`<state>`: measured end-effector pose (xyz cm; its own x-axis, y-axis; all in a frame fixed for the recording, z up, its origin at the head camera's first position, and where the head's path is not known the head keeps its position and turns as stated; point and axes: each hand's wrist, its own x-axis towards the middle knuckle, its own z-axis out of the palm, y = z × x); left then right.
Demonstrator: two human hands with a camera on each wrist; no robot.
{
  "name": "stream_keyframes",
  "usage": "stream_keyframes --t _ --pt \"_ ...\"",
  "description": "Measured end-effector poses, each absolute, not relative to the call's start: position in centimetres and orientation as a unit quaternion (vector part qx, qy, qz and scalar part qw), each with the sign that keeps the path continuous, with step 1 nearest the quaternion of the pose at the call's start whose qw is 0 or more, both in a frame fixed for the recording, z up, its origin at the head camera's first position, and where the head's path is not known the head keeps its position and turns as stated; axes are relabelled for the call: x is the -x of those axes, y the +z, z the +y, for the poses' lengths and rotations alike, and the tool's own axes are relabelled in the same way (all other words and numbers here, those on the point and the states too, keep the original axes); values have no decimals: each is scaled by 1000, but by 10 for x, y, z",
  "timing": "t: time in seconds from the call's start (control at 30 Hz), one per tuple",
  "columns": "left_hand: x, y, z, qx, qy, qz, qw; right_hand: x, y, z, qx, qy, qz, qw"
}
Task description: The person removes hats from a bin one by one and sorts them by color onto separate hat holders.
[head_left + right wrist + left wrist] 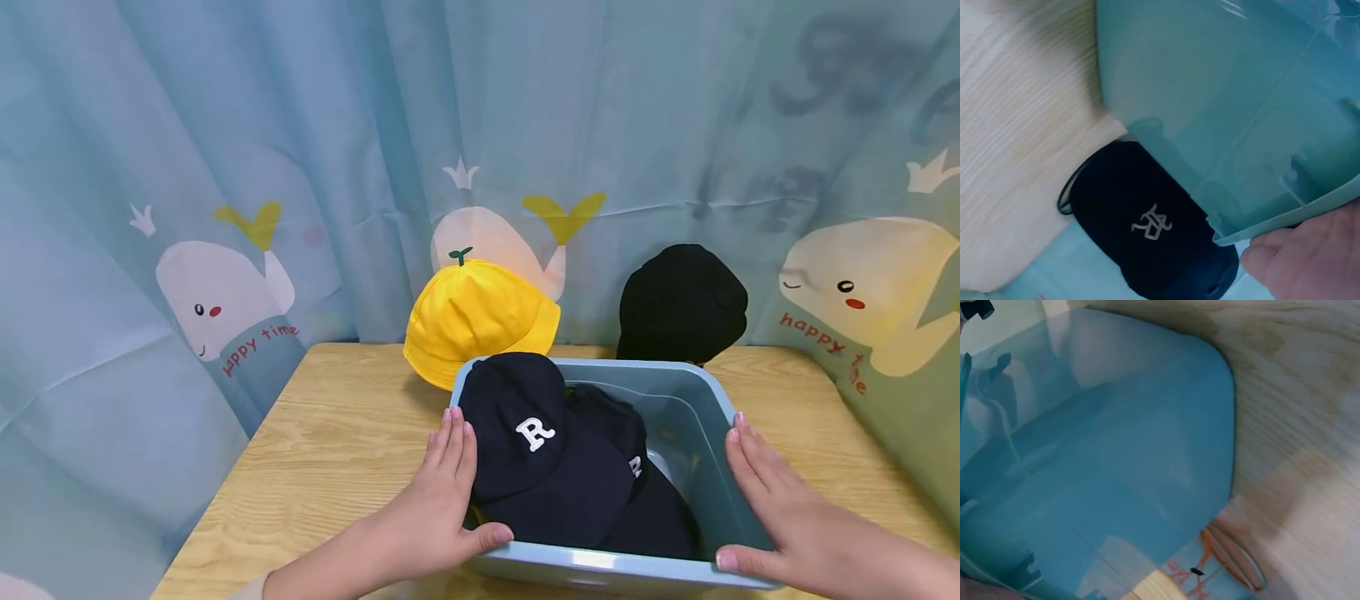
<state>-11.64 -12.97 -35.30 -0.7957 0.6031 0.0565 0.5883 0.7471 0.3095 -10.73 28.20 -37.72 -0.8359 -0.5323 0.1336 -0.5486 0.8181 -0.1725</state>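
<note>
A light-blue plastic bin (600, 560) stands at the front of the table, holding dark caps. The uppermost navy cap (510, 467) has a white R on its front, and a second dark cap (660, 517) lies beneath it to the right. My left hand (438, 508) rests against the bin's left side, fingers straight, thumb at the front rim. On the opposite side my right hand (795, 517) lies along the rim with straight fingers, its thumb on the front corner. The right wrist view shows that hand (1313, 253) touching the rim. The bin's outer wall (1135, 450) fills much of the left wrist view.
Behind the bin, a yellow hat (480, 321) with a green sprout on top sits at the back of the wooden table (337, 433). A black cap (682, 304) stands at the back right. A blue curtain (337, 125) with whale prints hangs behind.
</note>
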Motion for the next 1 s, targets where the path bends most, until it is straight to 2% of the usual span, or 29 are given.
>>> stream_keyframes --t 0.23,0.43,0.53,0.73,1.0 --pt "123 -345 -141 -335 64 940 28 108 -378 285 -292 125 -948 34" --pt "126 -346 -147 -344 74 936 29 112 -374 287 -266 115 -957 -24" --pt "126 -348 -146 -349 74 934 19 113 -365 285 -260 93 -960 -43" --pt "126 -348 -146 -352 83 932 18 125 -334 278 -303 106 -946 -37" --pt "124 -348 -145 -358 107 927 18 159 -278 255 -294 155 -931 -149"
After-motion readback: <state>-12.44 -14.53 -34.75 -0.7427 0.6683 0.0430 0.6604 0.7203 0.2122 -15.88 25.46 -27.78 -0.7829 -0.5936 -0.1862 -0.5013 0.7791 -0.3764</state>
